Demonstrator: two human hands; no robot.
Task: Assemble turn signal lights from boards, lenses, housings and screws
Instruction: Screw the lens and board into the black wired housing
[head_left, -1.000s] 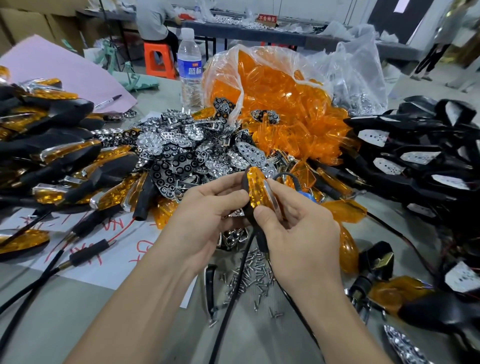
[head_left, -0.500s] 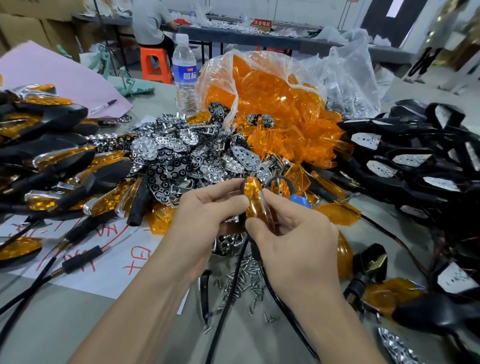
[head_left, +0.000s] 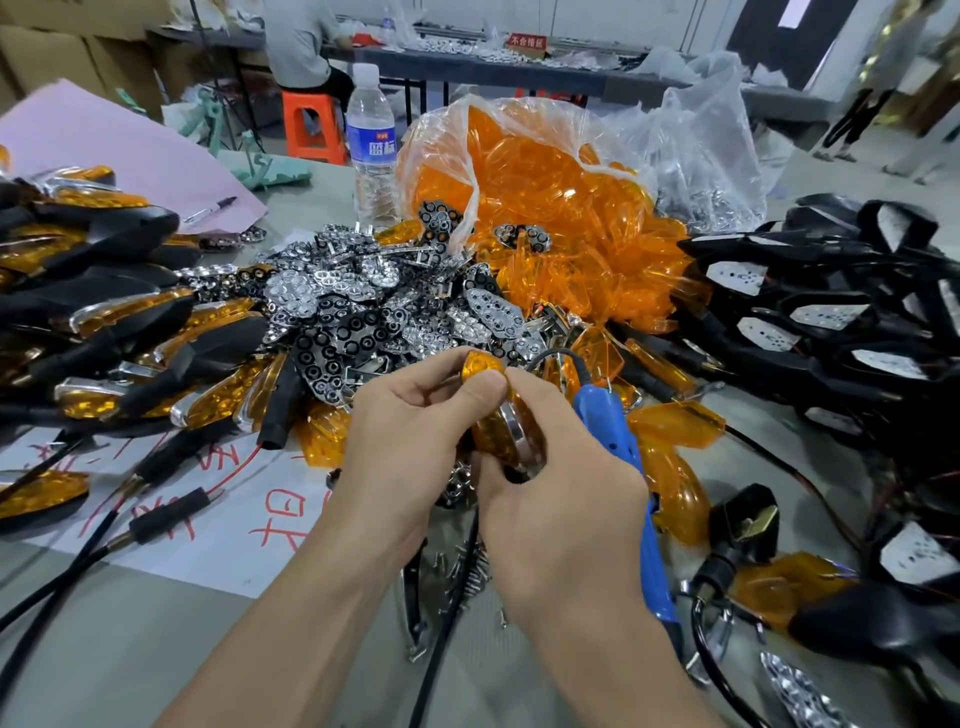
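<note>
The turn signal light (head_left: 491, 423) is held up over the middle of the tabletop (head_left: 130, 649), between both hands. The left hand (head_left: 410, 452) pinches its upper tip with thumb and forefinger. The right hand (head_left: 561, 525) has its grip clamped on the lower end, the thumb pressing near the tip. Its amber lens (head_left: 485, 431) looks like thin, hard, glossy plastic: light, stiff, probably slippery and easy to scratch or crack if squeezed flat. The chrome trim (head_left: 515, 439) along the seam gives a firmer edge, so holding by the two ends and the rim seems the safest way. A black lead (head_left: 457, 592) hangs from it and could snag.

Just right of the hands lies a blue screwdriver (head_left: 615, 441), and below them a scatter of small screws (head_left: 470, 566), fiddly and prone to rolling. Behind are heaped reflector boards (head_left: 363, 306), a clear bag of loose lenses (head_left: 561, 218), black housings (head_left: 831, 317) at right and finished lights (head_left: 114, 322) at left.

The water bottle (head_left: 370, 150) carries a blue label that appears to read 蓝标. A red sign (head_left: 526, 40) on the far bench reads 不合格区. The white sheet (head_left: 218, 519) bears red handwriting, partly covered and not readable.
</note>
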